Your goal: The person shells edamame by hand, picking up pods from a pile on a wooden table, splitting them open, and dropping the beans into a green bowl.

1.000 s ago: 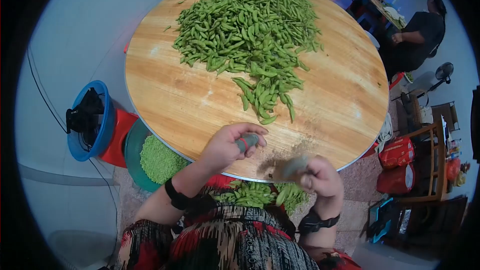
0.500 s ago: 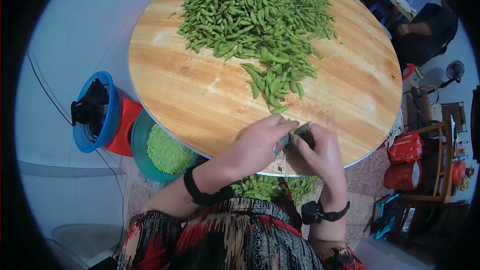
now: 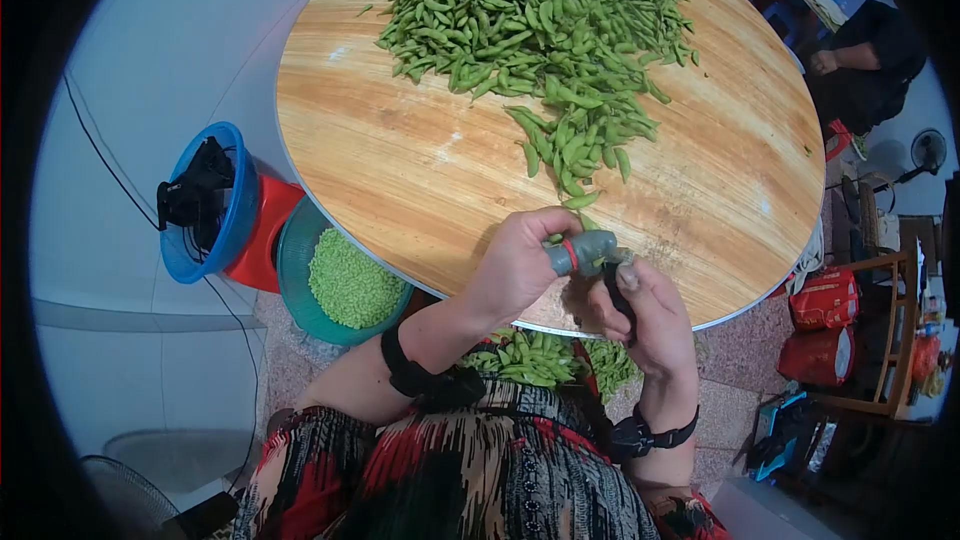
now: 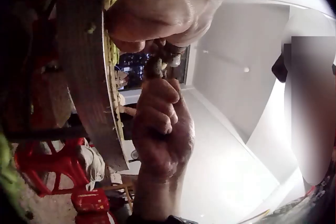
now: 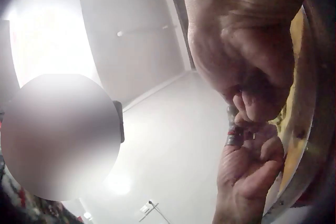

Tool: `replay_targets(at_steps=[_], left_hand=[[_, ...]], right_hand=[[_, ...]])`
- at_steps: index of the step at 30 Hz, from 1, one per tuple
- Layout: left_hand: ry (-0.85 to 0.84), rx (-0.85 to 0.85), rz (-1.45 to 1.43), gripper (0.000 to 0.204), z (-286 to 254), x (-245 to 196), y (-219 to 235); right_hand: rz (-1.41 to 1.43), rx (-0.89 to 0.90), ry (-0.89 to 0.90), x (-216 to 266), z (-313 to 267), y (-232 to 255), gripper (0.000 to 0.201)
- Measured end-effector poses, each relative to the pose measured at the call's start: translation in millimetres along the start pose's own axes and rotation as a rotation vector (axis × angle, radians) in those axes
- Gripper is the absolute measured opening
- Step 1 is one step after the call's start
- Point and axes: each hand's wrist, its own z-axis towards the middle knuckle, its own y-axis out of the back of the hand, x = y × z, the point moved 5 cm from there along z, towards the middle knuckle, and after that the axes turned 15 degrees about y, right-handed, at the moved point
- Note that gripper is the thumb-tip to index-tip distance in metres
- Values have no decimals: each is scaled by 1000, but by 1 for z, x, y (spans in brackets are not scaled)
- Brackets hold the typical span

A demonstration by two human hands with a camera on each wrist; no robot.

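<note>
Green edamame pods (image 3: 545, 30) lay heaped on the round wooden table (image 3: 420, 190). At its near edge, the left hand (image 3: 520, 265) gripped a grey tool (image 3: 582, 251); the right hand (image 3: 645, 315) pinched something small beside it.

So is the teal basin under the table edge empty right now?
No, in the head view the teal basin beside the round table holds a heap of shelled green beans.
</note>
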Motion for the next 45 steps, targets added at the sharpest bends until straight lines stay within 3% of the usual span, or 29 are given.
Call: replay_targets(at_steps=[3,5,7,8,10,12,14,15,16,17,21,23,27,29,30,32,33,35,38,42,44,45], left_hand=[[-20,13,34,9,-1,2,-2],[-19,22,23,10,-1,3,-2],[39,182,-67,12,-2,7,-5],[42,177,-71,12,-1,8,-1],[65,367,-106,16,-1,8,-4],[155,305,-106,14,-5,6,-6],[245,246,-109,12,-4,12,-9],[92,106,90,12,-2,10,-7],[-61,-37,287,13,-2,6,-5],[-115,-76,385,20,-1,3,-4],[-244,-113,471,25,-6,-8,1],[-264,-12,535,32,-7,-13,0],[-250,95,536,36,-6,-11,5],[-218,187,385,40,-6,-9,3],[-217,186,382,40,-8,-11,2],[-350,50,807,55,-14,-22,-5],[-350,48,802,55,-15,-21,-6],[-148,3,858,70,-14,-12,-3],[-99,-3,862,79,-19,-15,-3],[-25,-25,876,73,-22,-20,2],[-317,31,891,64,-25,-22,0],[-321,29,887,64,-25,-20,3]], right_hand=[[-20,-85,-17,-2,2,-2,17],[132,-120,-53,-4,2,-6,18],[219,-111,-87,-6,1,-8,19],[306,-103,-120,-8,-1,-9,21],[378,-86,-131,-12,-2,-7,19],[447,-67,-139,-14,-1,-8,18],[59,-98,-6,-10,1,-2,15],[58,-98,-11,-16,2,0,15],[-370,-116,212,-13,4,9,13],[-798,-126,434,-5,2,9,12],[-628,-220,307,-2,3,9,13],[-245,-214,57,-6,2,8,14],[-85,-187,-45,-8,0,13,15],[-523,-67,46,-5,3,20,11],[-524,-67,42,-6,7,17,11],[-614,-223,378,12,15,11,12],[-533,-262,377,10,16,13,19],[-615,-229,390,12,17,0,21],[-757,-213,432,11,16,-8,23],[-937,-256,500,9,13,-13,21],[-979,-269,522,9,14,-15,20],[-700,-299,420,5,17,-12,18]])
